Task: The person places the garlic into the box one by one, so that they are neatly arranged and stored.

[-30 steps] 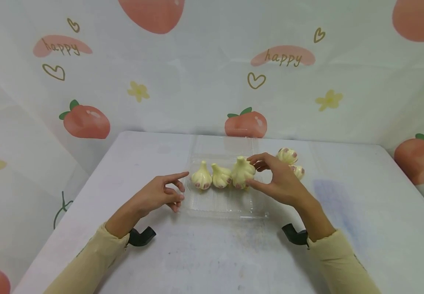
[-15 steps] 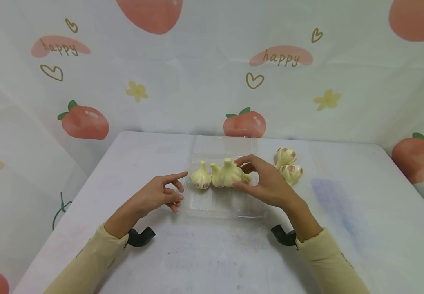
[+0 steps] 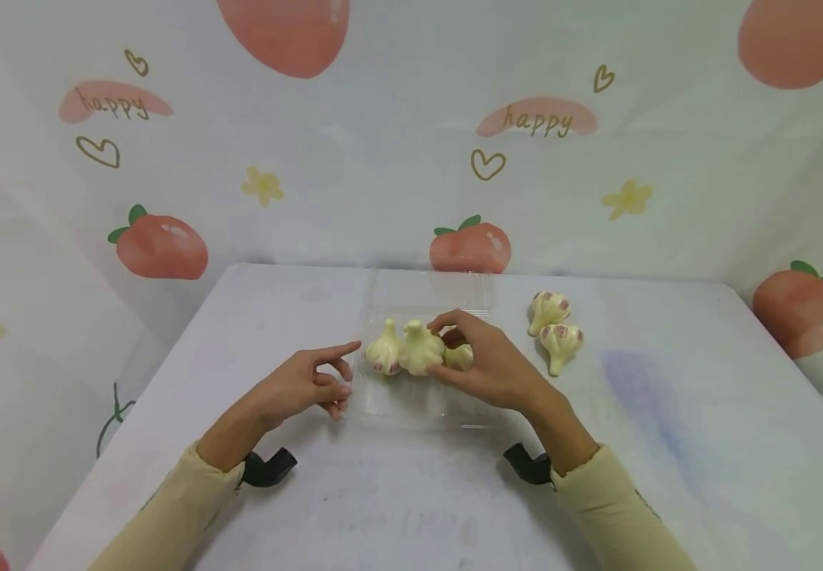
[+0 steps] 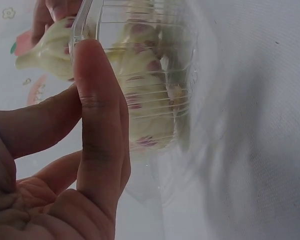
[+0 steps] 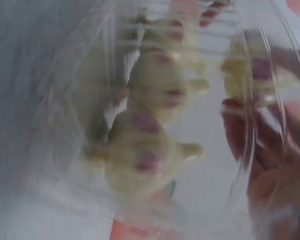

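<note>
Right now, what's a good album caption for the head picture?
The right hand holds a round, pale-yellow garlic bulb above a clear plastic box of purple-marked bulbs.

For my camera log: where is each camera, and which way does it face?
Head: on the head, facing forward-down at the table; left hand, right hand and sleeves show.
Left wrist: worn there, facing the clear container; left hand close, right hand beyond.
Right wrist: worn there, facing the container's other side; blurred hands show.
Both wrist views share the held garlic bulb.
</note>
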### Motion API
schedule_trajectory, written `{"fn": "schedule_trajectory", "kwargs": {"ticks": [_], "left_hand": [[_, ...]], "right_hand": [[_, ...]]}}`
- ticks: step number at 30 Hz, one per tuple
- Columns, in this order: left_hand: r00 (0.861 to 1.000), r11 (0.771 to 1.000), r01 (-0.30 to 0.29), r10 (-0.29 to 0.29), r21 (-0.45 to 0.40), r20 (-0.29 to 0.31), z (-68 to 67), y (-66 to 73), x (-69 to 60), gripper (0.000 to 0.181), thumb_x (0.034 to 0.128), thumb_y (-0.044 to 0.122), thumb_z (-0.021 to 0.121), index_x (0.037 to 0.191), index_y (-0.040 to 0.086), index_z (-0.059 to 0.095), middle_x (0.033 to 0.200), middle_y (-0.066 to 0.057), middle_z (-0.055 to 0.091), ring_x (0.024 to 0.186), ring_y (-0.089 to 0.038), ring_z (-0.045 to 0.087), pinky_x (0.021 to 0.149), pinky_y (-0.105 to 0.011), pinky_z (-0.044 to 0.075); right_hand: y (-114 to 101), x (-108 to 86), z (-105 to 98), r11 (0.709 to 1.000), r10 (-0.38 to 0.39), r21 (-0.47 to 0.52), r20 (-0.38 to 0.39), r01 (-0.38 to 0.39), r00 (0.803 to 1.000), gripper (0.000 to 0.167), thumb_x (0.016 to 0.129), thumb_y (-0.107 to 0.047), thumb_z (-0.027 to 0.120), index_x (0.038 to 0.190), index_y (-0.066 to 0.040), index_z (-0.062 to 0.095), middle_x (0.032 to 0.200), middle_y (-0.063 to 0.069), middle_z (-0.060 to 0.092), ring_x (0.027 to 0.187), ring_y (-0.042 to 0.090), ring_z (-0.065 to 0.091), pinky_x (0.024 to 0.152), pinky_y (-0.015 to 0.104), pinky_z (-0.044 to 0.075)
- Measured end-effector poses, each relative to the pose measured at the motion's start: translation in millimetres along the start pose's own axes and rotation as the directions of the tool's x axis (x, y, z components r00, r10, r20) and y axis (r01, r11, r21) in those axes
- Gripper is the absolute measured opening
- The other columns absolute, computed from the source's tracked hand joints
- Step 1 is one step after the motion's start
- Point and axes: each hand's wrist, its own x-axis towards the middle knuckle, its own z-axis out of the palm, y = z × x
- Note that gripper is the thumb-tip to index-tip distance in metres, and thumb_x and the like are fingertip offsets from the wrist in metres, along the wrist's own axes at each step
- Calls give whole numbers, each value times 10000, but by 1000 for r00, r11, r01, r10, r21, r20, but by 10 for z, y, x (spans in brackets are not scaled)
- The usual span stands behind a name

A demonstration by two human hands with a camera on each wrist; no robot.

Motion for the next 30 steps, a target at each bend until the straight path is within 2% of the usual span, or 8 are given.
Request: {"fn": "schedule_trajectory", "kwargs": {"ticks": [6, 13, 21, 30], "left_hand": [[1000, 1000, -9, 10, -7, 22, 4, -12, -22, 734, 934, -27, 620, 1572, 50, 265, 1112, -175, 479, 661, -156, 649, 725, -340, 623], [999, 1000, -1, 2, -20, 43, -14, 10, -27, 733, 932, -23, 611, 1572, 44, 260, 1103, -158, 474, 676, -165, 650, 733, -340, 621], [998, 1000, -13, 14, -13, 53, -29, 40, -27, 715, 938, -14, 596, 1569, 40, 265, 1079, -122, 486, 689, -174, 656, 735, -343, 620], [999, 1000, 12, -11, -14, 45, -11, 46, -33, 707, 938, -39, 566, 1571, 52, 266, 1084, -114, 479, 697, -175, 652, 729, -337, 619]], "right_hand": [[-39, 44, 109, 1000, -25, 12, 21, 24, 999, 407, 862, -256, 774, 1203, -242, 553, 1177, -69, 641, 1042, 125, 669, 928, 459, 570], [-56, 69, 205, 999, -50, 5, 53, 49, 997, 397, 859, -244, 769, 1190, -201, 553, 1205, -56, 630, 1019, 139, 679, 911, 409, 585], [-80, 81, 290, 999, -29, -25, 95, 32, 995, 413, 861, -272, 772, 1203, -176, 560, 1166, -37, 621, 1031, 126, 663, 948, 376, 571], [-91, 69, 420, 999, -28, -38, 143, 33, 989, 429, 861, -271, 769, 1219, -156, 562, 1170, -44, 615, 1051, 127, 660, 964, 364, 561]]}}
